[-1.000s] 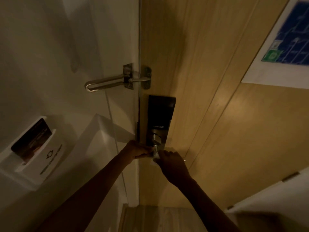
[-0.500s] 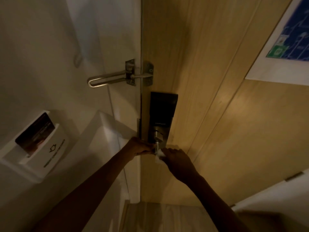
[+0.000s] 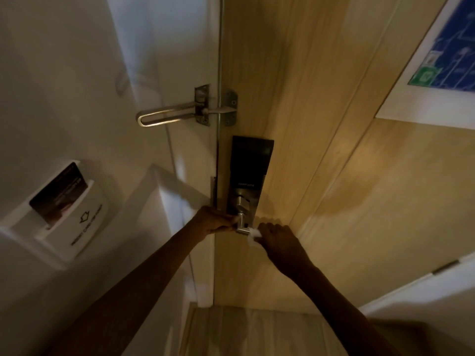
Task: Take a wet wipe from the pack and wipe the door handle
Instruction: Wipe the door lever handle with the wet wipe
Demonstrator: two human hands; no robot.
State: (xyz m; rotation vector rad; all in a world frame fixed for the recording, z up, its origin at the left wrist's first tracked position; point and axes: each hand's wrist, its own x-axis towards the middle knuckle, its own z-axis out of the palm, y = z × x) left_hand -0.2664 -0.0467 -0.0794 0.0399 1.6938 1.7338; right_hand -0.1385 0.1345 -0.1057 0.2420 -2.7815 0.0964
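A metal lever door handle (image 3: 241, 222) sticks out from the black electronic lock plate (image 3: 250, 165) on the wooden door (image 3: 321, 124). My right hand (image 3: 279, 238) grips a small white wet wipe (image 3: 253, 235) and presses it against the handle's right end. From the left side, my left hand (image 3: 216, 222) closes its fingers on the handle near the stem. The wipe pack is not in view.
A metal swing-bar door guard (image 3: 177, 114) is mounted above the lock across the door's edge. A white key-card holder (image 3: 74, 214) with a dark card sits on the left wall. A framed blue plan (image 3: 449, 55) hangs on the door at upper right.
My right hand with the wipe has shifted slightly right along the handle's end. My left hand stays on the handle. The camera has tilted a little.
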